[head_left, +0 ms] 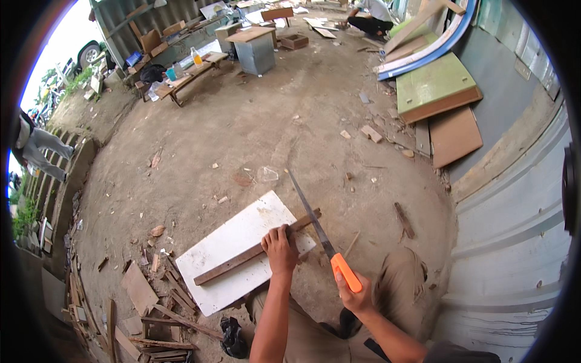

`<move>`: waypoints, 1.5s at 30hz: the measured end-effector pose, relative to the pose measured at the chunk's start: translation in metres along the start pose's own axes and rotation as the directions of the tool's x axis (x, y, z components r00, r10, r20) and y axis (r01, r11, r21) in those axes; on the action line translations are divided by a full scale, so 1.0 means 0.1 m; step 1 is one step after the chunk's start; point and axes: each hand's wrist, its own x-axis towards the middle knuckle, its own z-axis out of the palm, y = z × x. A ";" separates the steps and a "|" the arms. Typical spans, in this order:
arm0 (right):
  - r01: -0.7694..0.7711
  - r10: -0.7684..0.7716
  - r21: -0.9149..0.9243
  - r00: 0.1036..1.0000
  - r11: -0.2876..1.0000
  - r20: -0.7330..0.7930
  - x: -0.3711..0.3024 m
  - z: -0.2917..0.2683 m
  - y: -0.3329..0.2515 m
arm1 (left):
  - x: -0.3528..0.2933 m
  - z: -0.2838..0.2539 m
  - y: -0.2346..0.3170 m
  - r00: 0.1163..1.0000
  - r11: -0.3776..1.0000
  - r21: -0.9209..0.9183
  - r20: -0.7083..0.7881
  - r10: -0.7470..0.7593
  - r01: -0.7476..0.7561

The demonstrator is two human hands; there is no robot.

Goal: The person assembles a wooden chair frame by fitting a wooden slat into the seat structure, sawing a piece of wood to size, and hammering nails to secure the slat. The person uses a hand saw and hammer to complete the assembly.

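Observation:
A narrow brown wooden strip (233, 262) lies slantwise across a white board (242, 227), its far right end sticking out past the board's edge. My left hand (281, 249) is closed over the strip near that end and presses it to the board. In my right hand (354, 293) is the orange handle of a handsaw (311, 216). Its long, tapering blade points up and away, crossing the strip's overhanging end just right of my left hand. Whether the teeth touch the wood cannot be made out.
Scrap wood (172, 327) and a black plastic bag (233, 337) lie at the lower left. A corrugated metal wall (508, 254) rises on the right, with a green panel (437, 85) farther back. A bench (187, 75) with bottles stands far left. Two people are in the distance.

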 end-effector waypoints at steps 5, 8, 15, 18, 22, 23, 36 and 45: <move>0.046 -0.046 0.005 0.999 0.999 0.016 0.04 -0.06 0.03 | 0.13 0.10 0.12 0.999 0.999 0.037 -0.049 -0.022 0.024; 0.125 -0.125 0.004 0.992 0.992 0.036 0.05 -0.18 0.08 | 0.16 0.17 0.06 0.993 0.999 0.039 -0.118 0.000 0.004; 0.057 -0.069 0.095 0.989 0.994 0.134 0.24 -0.25 0.24 | 0.14 0.18 0.05 0.997 0.999 0.038 -0.072 -0.011 0.014; 0.029 -0.048 0.131 0.988 0.991 0.148 0.27 -0.14 0.25 | 0.11 0.16 0.04 0.997 1.000 0.016 -0.077 -0.017 0.019; -0.011 -0.007 0.101 0.984 0.995 0.178 0.18 -0.09 0.26 | 0.07 0.17 0.06 0.996 0.999 0.043 -0.084 -0.001 0.004; -0.019 -0.003 0.113 0.983 0.993 0.186 0.14 -0.08 0.27 | 0.07 0.15 0.04 0.997 0.999 0.043 -0.084 0.000 0.003; 0.084 -0.094 0.065 0.979 0.994 0.180 0.05 -0.19 0.23 | 0.13 0.19 0.08 0.996 0.998 0.066 -0.090 0.009 -0.003; 0.030 -0.045 0.080 0.981 0.996 0.188 0.01 -0.22 0.22 | 0.13 0.14 0.10 0.998 0.998 0.052 -0.059 0.022 -0.019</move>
